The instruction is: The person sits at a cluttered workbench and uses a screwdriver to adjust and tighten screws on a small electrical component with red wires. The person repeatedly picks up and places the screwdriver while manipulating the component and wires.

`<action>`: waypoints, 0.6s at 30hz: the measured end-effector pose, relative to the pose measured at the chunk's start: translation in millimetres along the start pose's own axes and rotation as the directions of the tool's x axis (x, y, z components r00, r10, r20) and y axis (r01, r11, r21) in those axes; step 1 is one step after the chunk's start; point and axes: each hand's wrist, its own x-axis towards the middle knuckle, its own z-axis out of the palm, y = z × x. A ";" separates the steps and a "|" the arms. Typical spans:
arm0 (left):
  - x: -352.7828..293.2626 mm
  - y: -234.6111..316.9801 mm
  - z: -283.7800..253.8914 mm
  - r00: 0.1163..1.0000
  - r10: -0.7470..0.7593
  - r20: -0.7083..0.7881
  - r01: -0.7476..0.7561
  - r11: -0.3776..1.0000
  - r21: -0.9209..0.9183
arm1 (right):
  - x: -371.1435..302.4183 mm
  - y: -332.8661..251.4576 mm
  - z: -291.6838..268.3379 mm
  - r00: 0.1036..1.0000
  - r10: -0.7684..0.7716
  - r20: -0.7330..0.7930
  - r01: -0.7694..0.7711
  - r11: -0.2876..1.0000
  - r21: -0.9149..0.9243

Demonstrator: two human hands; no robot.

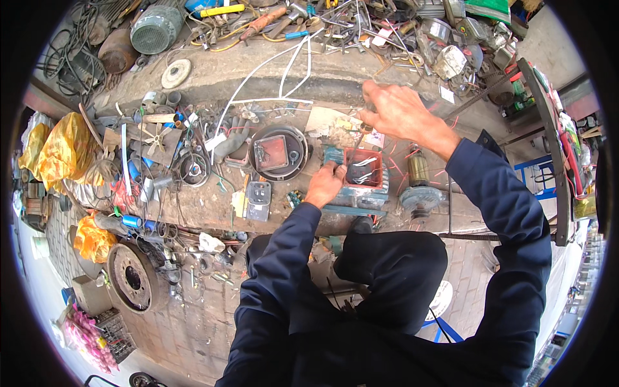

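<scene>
A blue-green motor housing [356,193] with an open, red-rimmed terminal box [380,173] stands in front of me. White sleeved wire ends [365,169] lie inside the box. My left hand [327,184] is closed, its fingertips together at the box's left edge; what they pinch is hidden. Above the box my right hand [403,116] is raised and curled closed. A short brown handle-like piece [365,128] shows under its fingers, with something thin below it; the kind is unclear. Right of the housing stands a rotor [418,171] with a grey end shield [420,198].
A round dark motor cover [278,152], a grey glove [235,139] and a clear-lidded case [259,200] lie to the left. Long white sleeving [258,69] spans the far side. Tools and scrap crowd the back ledge. A metal frame [545,155] stands on the right.
</scene>
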 end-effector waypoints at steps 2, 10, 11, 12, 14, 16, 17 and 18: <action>-0.4 2.8 -1.8 1.000 -0.012 0.011 0.012 1.000 -0.015 | -0.9 0.9 -4.1 0.997 0.036 0.070 -0.034 0.999 -0.034; -1.2 4.2 -2.9 0.999 -0.035 0.022 0.036 0.999 -0.032 | -7.2 -2.6 -4.4 0.992 -0.109 -0.058 0.118 0.978 0.173; -1.0 4.5 -2.0 1.000 -0.016 -0.004 0.016 1.000 0.004 | -5.0 -1.0 -4.7 0.998 -0.058 0.013 0.056 0.991 0.125; -1.3 4.7 -1.0 0.999 -0.011 -0.037 0.012 1.000 0.028 | -3.6 1.0 -4.5 0.997 -0.002 0.082 -0.004 0.997 0.075; -0.8 4.8 1.2 0.997 0.005 -0.071 -0.001 0.999 0.048 | -2.0 7.1 -3.8 0.991 0.075 0.113 -0.078 0.997 0.017; 0.3 1.8 2.7 0.997 -0.007 -0.078 0.010 0.999 0.034 | -6.5 13.5 0.2 1.000 0.010 0.026 -0.013 0.995 0.100; 2.6 -0.5 3.6 0.997 0.017 -0.069 -0.014 0.999 0.043 | -11.3 16.2 4.0 0.993 -0.084 -0.088 0.101 0.975 0.198; 4.8 -3.6 5.3 0.998 0.014 -0.057 -0.011 0.999 0.044 | -14.5 19.1 7.4 0.981 -0.138 -0.134 0.170 0.948 0.269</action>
